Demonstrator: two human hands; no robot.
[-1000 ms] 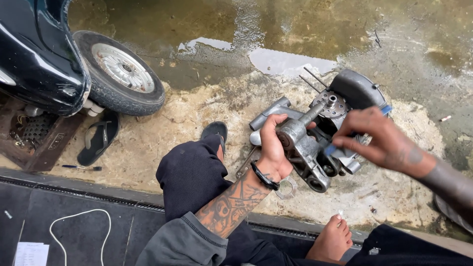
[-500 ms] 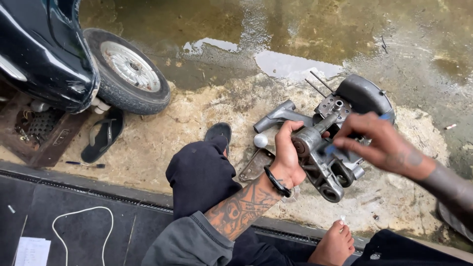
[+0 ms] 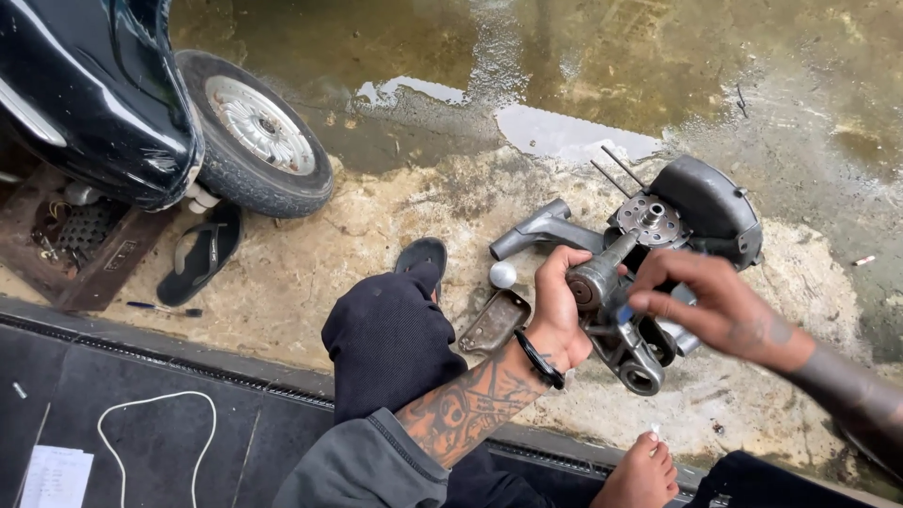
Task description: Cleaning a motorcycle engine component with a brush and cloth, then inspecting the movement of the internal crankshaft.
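Observation:
My left hand (image 3: 562, 303) grips a grey metal engine part (image 3: 596, 274), a cylindrical shaft piece, at its near end. My right hand (image 3: 707, 303) reaches in from the right with its fingertips on the same part, pinching something small and blue. Under both hands lies a larger grey engine casing (image 3: 649, 350) on the ground. A dark round cover (image 3: 710, 209) with studs sticks up behind it. My tattooed left forearm and my dark-trousered knee (image 3: 390, 329) are below.
A scooter's front wheel (image 3: 259, 132) and dark body (image 3: 85, 89) stand at the upper left. A black sandal (image 3: 202, 252) lies beside the wheel. A flat metal plate (image 3: 494, 320) and a small white ball (image 3: 502, 274) lie by my knee. Wet concrete stretches beyond. My bare foot (image 3: 641, 475) is at the bottom.
My hands and the engine part have shifted slightly down and to the right in view. My right hand's fingers have moved onto the part's side.

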